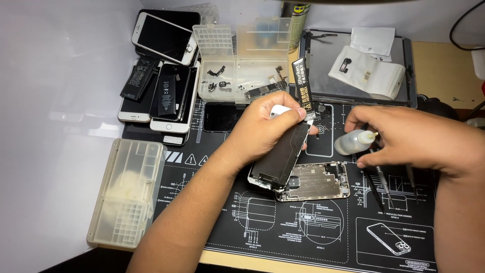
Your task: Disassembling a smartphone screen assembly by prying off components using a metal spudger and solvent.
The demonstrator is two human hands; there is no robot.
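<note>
The left hand (262,129) is gripping the lifted screen panel (280,156) of an opened phone (313,182) at mat centre, pinching a black battery (303,86) that is tilting toward 12 o'clock. At 3 o'clock, the right hand (409,139) is clasping a small clear bottle (353,142), its nozzle pointing at 3 o'clock, near the screwdrivers (384,182)

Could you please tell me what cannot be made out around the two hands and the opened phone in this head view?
- Left hand covers most of the lifted screen panel.
- Opened phone body: its inner parts are too small to tell apart.
- Small clear bottle: the right hand hides how it is gripped.
- Open parts box: its small pieces are too tiny to identify.
</note>
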